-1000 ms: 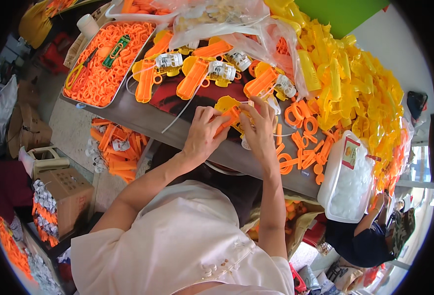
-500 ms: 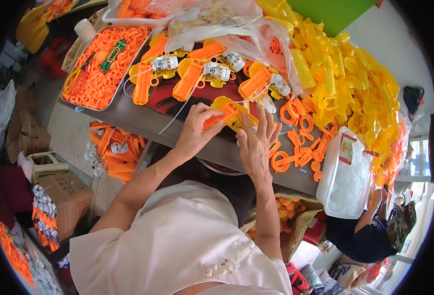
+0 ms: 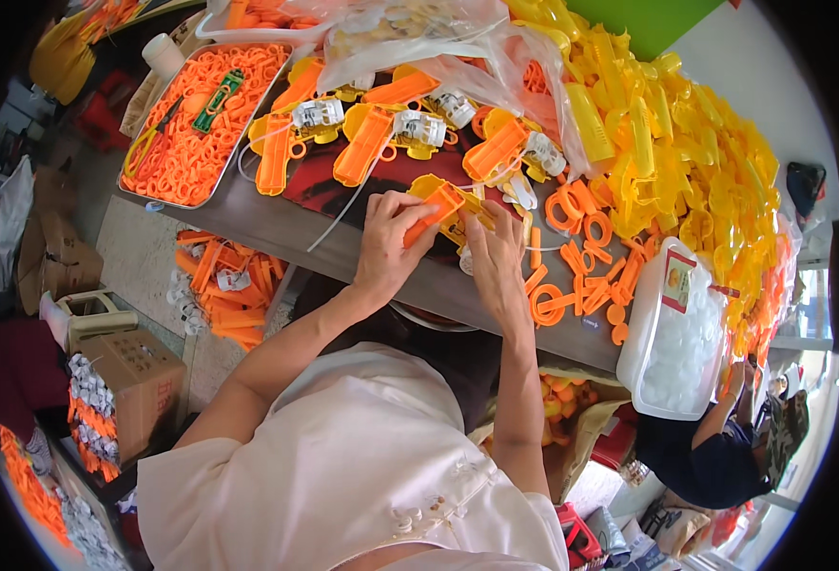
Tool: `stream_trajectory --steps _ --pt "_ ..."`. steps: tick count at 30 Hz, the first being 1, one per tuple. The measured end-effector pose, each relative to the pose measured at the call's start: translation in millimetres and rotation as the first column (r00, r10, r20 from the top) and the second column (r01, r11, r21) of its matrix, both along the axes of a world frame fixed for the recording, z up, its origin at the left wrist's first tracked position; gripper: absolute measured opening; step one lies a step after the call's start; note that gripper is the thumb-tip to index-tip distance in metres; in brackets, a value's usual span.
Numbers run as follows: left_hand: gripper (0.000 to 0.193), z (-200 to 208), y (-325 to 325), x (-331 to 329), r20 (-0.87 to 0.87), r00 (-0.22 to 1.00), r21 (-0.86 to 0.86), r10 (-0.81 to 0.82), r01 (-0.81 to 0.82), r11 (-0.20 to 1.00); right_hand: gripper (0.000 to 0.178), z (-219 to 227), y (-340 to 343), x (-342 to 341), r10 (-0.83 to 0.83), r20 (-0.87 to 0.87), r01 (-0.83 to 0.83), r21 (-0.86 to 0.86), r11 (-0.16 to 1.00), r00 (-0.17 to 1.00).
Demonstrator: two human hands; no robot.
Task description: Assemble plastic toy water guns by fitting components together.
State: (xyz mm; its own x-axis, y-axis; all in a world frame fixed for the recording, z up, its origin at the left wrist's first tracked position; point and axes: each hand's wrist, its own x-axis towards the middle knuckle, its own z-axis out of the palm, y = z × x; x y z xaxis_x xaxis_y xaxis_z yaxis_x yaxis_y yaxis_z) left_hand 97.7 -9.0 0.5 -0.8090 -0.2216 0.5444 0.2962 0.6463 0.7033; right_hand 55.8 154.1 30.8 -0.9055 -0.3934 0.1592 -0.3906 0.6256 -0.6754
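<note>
My left hand (image 3: 389, 243) is closed around an orange, trough-shaped plastic part (image 3: 445, 201), held slanted at the table's front edge. A yellow plastic shell (image 3: 427, 185) shows right behind it, in contact with the orange part. From the other side my right hand (image 3: 497, 259) presses its thumb and fingertips on the yellow shell; its fingers partly hide the join. Just beyond my hands lie several orange-and-yellow plastic assemblies (image 3: 364, 145), each with a clear and white cylindrical unit (image 3: 419, 127).
On the left stands a metal tray (image 3: 212, 202) of orange rings with scissors (image 3: 148, 143) on top. A yellow parts heap (image 3: 672, 162) fills the right, beside a white tub (image 3: 636, 366) of clear pieces. Loose orange parts (image 3: 572, 276) lie near my right hand. Another person (image 3: 700, 457) sits at far right.
The orange part has come up against the yellow shell, tilted upward more. My right hand's fingers have curled in from a flatter, spread pose. The view has shifted slightly.
</note>
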Motion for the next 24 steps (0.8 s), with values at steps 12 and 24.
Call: stream_trajectory --steps 12,24 --pt "0.026 30.4 -5.3 0.0 -0.040 0.999 -0.339 -0.016 0.001 0.941 0.033 0.5 -0.5 2.4 0.009 -0.127 0.003 0.098 0.995 0.992" --pt "0.020 22.1 -7.5 -30.3 0.011 0.945 -0.251 -0.328 0.320 0.913 0.051 23.1 18.0 39.1 0.095 -0.360 -0.003 0.248 0.969 0.928"
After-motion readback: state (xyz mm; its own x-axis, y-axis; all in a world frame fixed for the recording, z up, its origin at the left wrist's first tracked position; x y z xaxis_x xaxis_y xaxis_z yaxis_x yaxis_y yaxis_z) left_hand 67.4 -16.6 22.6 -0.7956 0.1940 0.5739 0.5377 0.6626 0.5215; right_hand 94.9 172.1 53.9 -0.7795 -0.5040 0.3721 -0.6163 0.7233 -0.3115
